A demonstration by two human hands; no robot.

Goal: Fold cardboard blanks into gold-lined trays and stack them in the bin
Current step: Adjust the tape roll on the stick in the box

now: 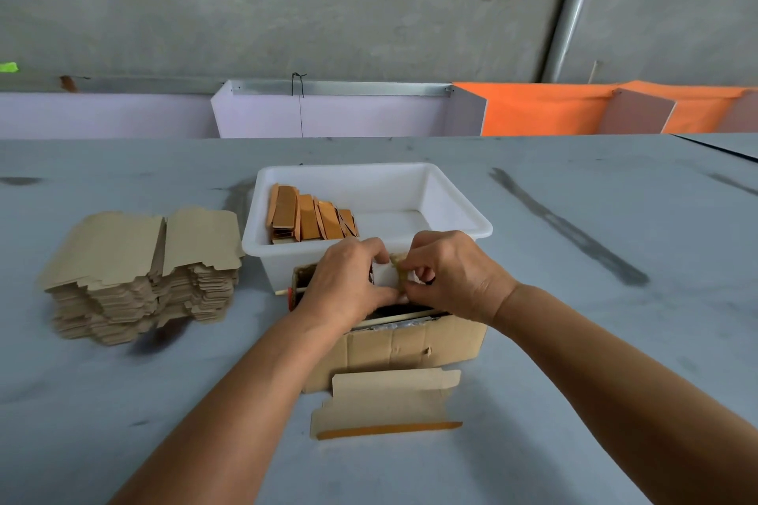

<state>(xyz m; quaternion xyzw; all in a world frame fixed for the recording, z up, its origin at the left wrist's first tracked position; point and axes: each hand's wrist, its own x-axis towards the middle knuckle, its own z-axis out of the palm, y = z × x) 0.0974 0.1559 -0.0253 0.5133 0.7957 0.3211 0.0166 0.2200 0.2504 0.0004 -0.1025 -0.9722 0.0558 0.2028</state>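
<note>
Two hands meet at frame centre: left hand [348,279] and right hand [447,273] both pinch a small folded piece [387,273], long axis unclear. White bin [459,197] sits directly above them, gold-lined trays [311,217] inside; blank stack [139,275] lies centre left.

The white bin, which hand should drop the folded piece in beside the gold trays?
Probably the left hand. The gold trays lean in the left part of the white bin, just beyond it. Both hands pinch the small piece, so the right hand must release it.
</note>
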